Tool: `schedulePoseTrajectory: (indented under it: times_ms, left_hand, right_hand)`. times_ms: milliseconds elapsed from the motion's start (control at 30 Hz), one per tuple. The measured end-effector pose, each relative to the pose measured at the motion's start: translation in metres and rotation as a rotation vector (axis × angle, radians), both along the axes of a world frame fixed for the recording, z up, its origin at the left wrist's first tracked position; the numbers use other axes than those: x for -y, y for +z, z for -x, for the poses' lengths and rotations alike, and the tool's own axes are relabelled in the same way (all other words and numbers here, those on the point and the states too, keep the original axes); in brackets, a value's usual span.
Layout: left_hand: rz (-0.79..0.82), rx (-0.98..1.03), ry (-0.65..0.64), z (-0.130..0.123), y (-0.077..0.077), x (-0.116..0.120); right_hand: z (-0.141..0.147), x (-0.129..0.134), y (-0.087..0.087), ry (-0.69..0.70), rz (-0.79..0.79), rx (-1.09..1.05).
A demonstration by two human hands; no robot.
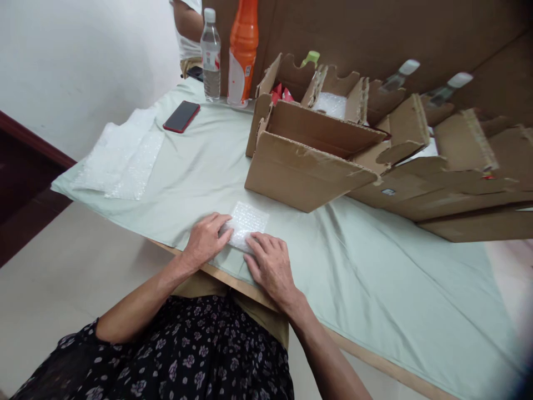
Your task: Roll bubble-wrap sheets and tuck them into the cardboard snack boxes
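A small folded piece of bubble wrap [249, 218] lies flat on the pale green cloth [200, 161] close to the table's front edge. At its left side, my left hand [207, 238] has thumb and fingers closed on the edge. My right hand [271, 261] grips the near right corner, fingers curled over it and thumb low against the cloth. Whether anything is wrapped inside the piece cannot be made out.
Bubble wrap sheets [125, 153] lie at the left, near a phone [181, 116]. A clear water bottle [211, 61] and an orange bottle [242, 55] stand behind. Open cardboard boxes [308, 172] fill the back right. Another person's arm [188, 21] shows at the top.
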State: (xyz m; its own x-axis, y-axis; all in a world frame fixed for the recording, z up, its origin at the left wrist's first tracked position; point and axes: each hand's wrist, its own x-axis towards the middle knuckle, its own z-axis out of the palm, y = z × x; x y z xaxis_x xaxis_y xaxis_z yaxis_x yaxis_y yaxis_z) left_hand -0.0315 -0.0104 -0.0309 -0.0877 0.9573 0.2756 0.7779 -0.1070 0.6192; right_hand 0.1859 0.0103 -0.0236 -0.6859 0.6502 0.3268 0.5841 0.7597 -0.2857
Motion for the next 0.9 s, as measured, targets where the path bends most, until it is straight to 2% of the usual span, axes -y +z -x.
schedulePoseTrajectory:
  times_ms: [167, 333, 400, 600, 700, 900]
  left_hand:
    - [-0.051, 0.028, -0.06, 0.004, 0.003, 0.008]
    - [-0.026, 0.036, -0.251, 0.013, 0.012, 0.024]
    - [-0.016, 0.063, -0.282, 0.016, 0.015, 0.028]
    - [0.093, 0.19, -0.188, 0.017, 0.019, 0.019]
    - [0.133, 0.162, -0.11, 0.013, 0.019, 0.01]
    - [0.067, 0.031, -0.05, 0.004, 0.012, -0.003]
  right_hand:
    - [0.003, -0.005, -0.002, 0.0, -0.016, -0.035]
    - [0.001, -0.005, 0.002, -0.012, 0.044, -0.135]
    - [-0.001, -0.003, 0.004, -0.014, 0.102, -0.201]
    - [-0.002, -0.004, 0.011, -0.08, 0.272, -0.229]
    - [-0.002, -0.007, 0.008, -0.125, 0.247, -0.222]
    - [-0.004, -0.009, 0.0, -0.138, 0.091, -0.204]
